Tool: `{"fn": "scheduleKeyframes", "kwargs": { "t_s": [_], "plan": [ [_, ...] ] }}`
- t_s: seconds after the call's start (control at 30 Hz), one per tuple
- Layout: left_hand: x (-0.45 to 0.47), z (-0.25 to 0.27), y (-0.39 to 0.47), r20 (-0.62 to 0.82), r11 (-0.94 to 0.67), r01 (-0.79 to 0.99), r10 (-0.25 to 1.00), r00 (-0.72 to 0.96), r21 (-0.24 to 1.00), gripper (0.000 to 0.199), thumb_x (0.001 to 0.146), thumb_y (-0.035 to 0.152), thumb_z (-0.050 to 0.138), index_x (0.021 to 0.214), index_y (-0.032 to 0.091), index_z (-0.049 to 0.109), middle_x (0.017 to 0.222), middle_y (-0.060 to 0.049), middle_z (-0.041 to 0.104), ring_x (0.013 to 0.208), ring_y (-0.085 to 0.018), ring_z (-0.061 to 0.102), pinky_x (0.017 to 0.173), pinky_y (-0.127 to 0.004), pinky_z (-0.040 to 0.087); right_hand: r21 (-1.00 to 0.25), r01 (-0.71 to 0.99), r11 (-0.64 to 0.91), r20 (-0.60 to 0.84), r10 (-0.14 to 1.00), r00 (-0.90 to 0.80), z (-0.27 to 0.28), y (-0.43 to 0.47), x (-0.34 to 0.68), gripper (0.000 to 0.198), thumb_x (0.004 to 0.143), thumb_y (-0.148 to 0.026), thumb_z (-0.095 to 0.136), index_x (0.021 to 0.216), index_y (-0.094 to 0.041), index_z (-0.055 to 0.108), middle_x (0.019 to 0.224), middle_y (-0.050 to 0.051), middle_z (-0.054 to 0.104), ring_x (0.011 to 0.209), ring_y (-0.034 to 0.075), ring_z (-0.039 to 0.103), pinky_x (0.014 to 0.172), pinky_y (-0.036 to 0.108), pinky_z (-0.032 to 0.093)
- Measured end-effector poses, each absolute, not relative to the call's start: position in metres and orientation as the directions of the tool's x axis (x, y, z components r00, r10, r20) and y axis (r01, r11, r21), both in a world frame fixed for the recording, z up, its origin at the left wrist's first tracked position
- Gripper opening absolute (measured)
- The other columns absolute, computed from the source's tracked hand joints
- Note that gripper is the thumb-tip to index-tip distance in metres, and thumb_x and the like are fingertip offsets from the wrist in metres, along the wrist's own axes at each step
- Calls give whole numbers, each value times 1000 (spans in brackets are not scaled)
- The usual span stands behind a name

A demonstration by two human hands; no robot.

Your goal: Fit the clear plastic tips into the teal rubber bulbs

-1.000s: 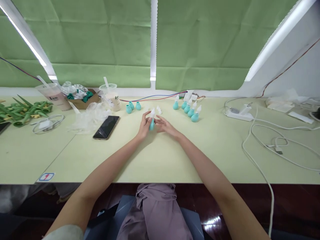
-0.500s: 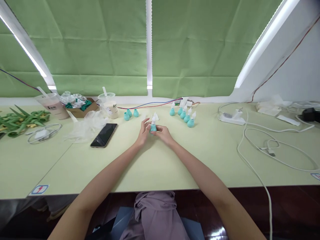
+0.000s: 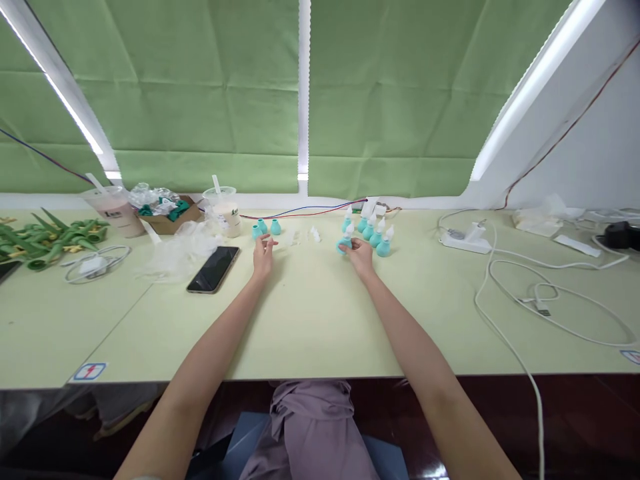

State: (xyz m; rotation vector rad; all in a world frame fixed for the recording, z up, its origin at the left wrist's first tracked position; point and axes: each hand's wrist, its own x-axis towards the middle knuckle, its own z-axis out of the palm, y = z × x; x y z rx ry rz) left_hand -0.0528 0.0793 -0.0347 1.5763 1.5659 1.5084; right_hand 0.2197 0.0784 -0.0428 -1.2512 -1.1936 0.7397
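My right hand (image 3: pixel 359 255) is closed on a small round teal pot (image 3: pixel 343 246) with a white pointed tip, at or just above the table. Behind and to the right of it stand several teal pots with white tips (image 3: pixel 383 247). My left hand (image 3: pixel 263 255) holds nothing, its fingers loosely apart, just in front of a few teal pots without tips (image 3: pixel 275 227); it partly covers them. Small white pieces (image 3: pixel 315 234) and some translucent bits (image 3: pixel 296 237) lie between my hands.
A phone (image 3: pixel 213 269), a crumpled clear plastic bag (image 3: pixel 180 250), drink cups (image 3: pixel 226 212) and a cardboard box (image 3: pixel 173 220) are to the left. Green plant-like pieces (image 3: pixel 55 239) lie farther left. On the right are a power strip (image 3: pixel 465 240) and loose white cables (image 3: pixel 565 293).
My hands have moved apart. The right one carried the tipped teal pot rightward towards the group, while the left let go of it and moved left to the pots without tips.
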Motion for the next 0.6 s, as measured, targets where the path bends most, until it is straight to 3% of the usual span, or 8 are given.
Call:
{"fn": "scheduleKeyframes", "kwargs": {
  "t_s": [0.2, 0.4, 0.6],
  "plan": [
    [-52, -39, 80, 391, -294, 433, 908, -153, 852, 40, 87, 47, 38, 112, 18, 49, 93, -6, 67, 91, -18, 57, 82, -32, 40, -947, 194, 255, 304, 905, 297, -45, 75, 211, 41, 58, -45, 67, 84, -14, 63, 82, 7, 67, 75, 19, 62, 71, 30, 49],
    [-55, -44, 83, 372, -289, 436, 921, -118, 852, 37, 86, 45, 37, 110, 19, 50, 89, -6, 66, 85, -19, 58, 77, -32, 42, -869, 450, 206, 407, 815, 412, -47, 75, 206, 36, 68, -48, 55, 79, -15, 63, 76, 6, 67, 71, 20, 60, 68, 31, 48],
    [-54, -44, 81, 348, -285, 426, 934, -77, 859, 33, 87, 41, 37, 108, 20, 50, 89, -6, 65, 86, -19, 57, 75, -32, 42, -858, 490, 154, 378, 835, 400, -50, 93, 210, 38, 67, -45, 56, 88, -15, 65, 85, 9, 69, 75, 22, 62, 71, 32, 48]
  ]
}}
